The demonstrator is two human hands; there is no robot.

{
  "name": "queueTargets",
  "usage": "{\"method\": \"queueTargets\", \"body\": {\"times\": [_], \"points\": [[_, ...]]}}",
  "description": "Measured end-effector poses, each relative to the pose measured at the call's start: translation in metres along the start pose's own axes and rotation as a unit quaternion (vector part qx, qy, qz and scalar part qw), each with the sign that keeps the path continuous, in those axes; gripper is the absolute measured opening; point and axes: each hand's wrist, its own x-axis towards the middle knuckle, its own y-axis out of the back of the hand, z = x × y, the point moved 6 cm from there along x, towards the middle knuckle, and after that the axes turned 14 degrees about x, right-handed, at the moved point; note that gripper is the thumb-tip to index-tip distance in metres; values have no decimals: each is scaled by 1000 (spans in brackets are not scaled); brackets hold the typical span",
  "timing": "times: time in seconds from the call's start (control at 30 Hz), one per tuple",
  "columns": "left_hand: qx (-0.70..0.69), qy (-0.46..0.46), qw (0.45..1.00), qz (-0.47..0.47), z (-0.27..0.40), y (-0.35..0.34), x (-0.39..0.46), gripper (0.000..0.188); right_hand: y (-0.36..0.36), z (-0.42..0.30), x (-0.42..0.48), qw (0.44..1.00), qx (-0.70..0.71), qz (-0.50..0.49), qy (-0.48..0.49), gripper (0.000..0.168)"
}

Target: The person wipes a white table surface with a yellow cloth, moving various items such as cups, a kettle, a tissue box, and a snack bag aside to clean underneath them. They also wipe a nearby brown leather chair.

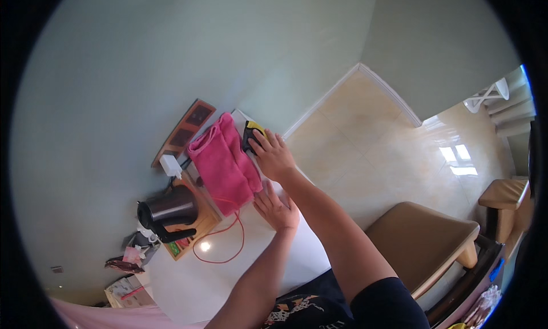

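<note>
A folded pink towel lies near the wall end of the white tabletop. My left hand rests palm down on the table with fingers spread, its fingertips at the towel's near edge. Farther out, my right hand lays its fingers over a black and yellow object beside the towel, by the table's edge. My fingers cover part of that object, so its kind and how firmly it is held are unclear. A thin red cord runs from the towel and loops over the tabletop.
Left of the towel, a dark electric kettle stands on a wooden tray holding small packets. A white charger sits at the wall socket strip. Packets lie farther left. A brown padded chair stands to the right.
</note>
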Motion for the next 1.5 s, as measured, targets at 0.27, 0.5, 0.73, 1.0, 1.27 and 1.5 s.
{"method": "queueTargets", "body": {"times": [0.27,0.5,0.73,1.0,1.27,1.5], "points": [[26,-29,999,-4,-1,0,-2,79,-14,10,69,973,190,-53,-121,60],[47,-36,998,-35,4,-2,0,86,-38,65,37,700,646,-119,-279,61],[78,-198,976,-45,7,-13,-5,74,-81,97,-3,906,399,-130,-55,51],[14,-195,979,-50,16,-1,-4,82,-90,80,94,786,569,-93,-224,83],[-63,-246,967,35,29,9,6,66,-88,124,-67,782,539,-159,-270,50],[49,-26,997,48,68,-3,20,63,-75,115,-98,897,375,-209,-106,68]]}}
